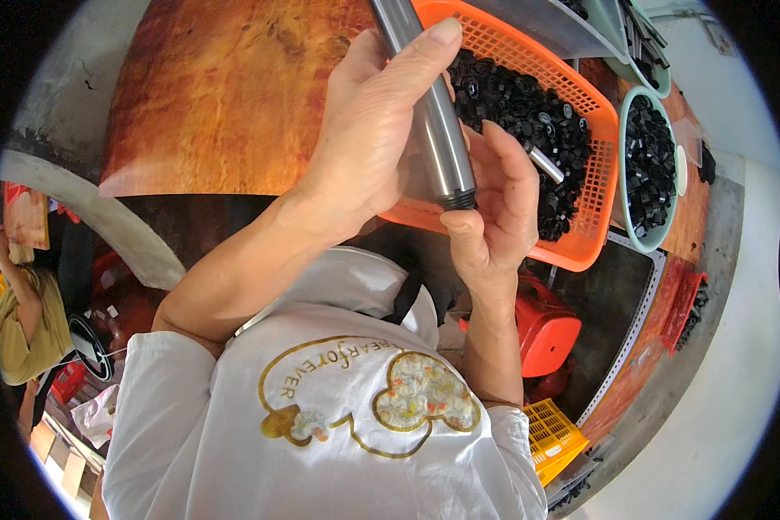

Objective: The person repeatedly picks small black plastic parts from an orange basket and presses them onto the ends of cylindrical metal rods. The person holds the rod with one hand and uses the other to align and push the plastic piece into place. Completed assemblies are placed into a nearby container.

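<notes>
A shiny grey metal tube [433,121] slants down across the middle, its upper end running out of view at the top. My left hand [364,130] is wrapped round it, with the thumb laid along its upper side. At the lower end sits a black ribbed end cap [458,201]. My right hand [503,204] is curled about that end, its thumb against the cap and its fingers partly hidden behind the tube. Just beyond the right fingers, an orange basket [605,173] holds many small black plastic parts [529,108] and a short silver piece [546,165].
A wooden table [225,95] extends to the left. Right of the basket stands a pale green basin [624,173] of black parts. A red stool [548,334] and yellow crate [555,438] are below on the right. Another person [30,321] is at far left.
</notes>
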### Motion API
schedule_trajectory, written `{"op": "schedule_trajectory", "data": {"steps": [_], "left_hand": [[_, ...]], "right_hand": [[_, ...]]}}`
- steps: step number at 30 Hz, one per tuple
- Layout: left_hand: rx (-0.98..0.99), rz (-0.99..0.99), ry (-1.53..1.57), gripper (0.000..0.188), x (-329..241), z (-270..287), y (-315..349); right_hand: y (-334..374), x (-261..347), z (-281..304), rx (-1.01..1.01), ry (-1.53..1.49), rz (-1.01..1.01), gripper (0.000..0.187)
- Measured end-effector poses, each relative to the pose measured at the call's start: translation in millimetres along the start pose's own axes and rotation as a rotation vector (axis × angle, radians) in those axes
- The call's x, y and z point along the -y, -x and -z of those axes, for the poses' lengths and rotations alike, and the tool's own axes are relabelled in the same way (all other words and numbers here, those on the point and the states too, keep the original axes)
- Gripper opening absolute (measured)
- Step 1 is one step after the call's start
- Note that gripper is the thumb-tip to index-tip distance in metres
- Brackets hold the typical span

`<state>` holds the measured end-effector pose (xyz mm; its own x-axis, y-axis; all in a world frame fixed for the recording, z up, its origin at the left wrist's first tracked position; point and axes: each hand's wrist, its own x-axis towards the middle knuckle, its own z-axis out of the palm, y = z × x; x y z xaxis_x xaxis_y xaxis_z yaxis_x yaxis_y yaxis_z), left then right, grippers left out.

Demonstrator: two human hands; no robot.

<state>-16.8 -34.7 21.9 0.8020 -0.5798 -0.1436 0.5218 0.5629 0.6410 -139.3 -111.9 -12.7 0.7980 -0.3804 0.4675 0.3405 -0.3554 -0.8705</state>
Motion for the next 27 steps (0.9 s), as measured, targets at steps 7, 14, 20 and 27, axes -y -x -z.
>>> {"op": "schedule_trajectory", "data": {"steps": [7,14,20,27], "left_hand": [[-0.037,-0.005,-0.098,0.030,-3.7,0.1,1.2],[-0.002,0.036,-0.025,0.031,-3.3,0.9,2.1],[0.149,0.278,0.104,0.037,-11.2,5.9,-1.6],[0.310,0.452,0.484,0.044,-9.3,13.8,-5.7]], "right_hand": [[2.8,6.4,-1.5,0.013,0.004,-0.126,0.089],[1.3,-2.7,-2.3,-0.013,0.076,-0.017,0.086],[-0.9,-0.7,-5.8,0.004,0.195,-0.076,0.097],[-5.7,3.9,-7.7,0.048,0.245,-0.083,0.106]]}}
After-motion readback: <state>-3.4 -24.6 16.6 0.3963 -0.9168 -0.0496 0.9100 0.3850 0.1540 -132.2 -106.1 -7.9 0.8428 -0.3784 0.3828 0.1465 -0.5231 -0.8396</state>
